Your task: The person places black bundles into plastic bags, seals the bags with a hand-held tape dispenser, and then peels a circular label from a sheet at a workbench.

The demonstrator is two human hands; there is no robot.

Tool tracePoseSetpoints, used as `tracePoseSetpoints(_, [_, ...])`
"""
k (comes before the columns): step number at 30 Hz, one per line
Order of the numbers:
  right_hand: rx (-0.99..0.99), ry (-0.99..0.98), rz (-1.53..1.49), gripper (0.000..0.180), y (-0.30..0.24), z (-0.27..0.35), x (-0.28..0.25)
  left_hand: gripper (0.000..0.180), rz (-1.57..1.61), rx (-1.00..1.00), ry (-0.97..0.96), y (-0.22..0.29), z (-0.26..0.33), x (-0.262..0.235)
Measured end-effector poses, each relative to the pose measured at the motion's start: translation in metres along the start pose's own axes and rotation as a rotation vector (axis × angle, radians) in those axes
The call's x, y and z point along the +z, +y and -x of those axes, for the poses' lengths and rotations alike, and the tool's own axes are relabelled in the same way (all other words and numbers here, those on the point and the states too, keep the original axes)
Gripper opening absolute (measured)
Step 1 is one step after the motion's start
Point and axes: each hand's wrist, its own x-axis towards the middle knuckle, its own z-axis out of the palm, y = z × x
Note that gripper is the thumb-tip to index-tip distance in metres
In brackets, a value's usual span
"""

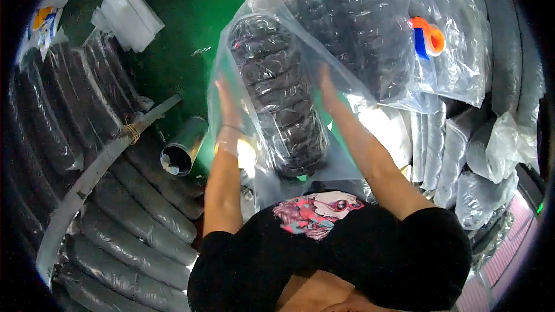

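Observation:
A large clear plastic bag [221, 52] lies in front of me. Within it is a long bundle of dark, rolled, ribbed pieces [280, 89] in shiny wrap. My left hand [228, 104] shows hazily through the film along the bundle's left side, its fingers stretched out. On the opposite side, my right hand [326, 84] is flat and extended, partly veiled by plastic. Whether either hand is inside the bag or behind its film, I cannot tell. The bag's lower end reaches my body.
Another bagged dark bundle [358, 34] lies at the far right, with an orange and blue tape dispenser [428, 39] on it. Long wrapped dark rolls [121, 225] fill the left. A cylindrical container [184, 150] and folded plastic [128, 16] rest on the green surface [167, 69].

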Motion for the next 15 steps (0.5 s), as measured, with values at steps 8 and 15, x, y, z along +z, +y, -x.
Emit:
tracePoseSetpoints(8, [0.066,-0.159,-0.106,0.097,-0.171,0.105,-0.054,0.099,0.472,0.079,-0.039,0.13,0.155,-0.013])
tracePoseSetpoints(15, [0.041,0.216,0.871,0.017,-0.173,0.063,-0.125,0.01,-0.688,0.269,0.518,0.109,0.139,-0.089])
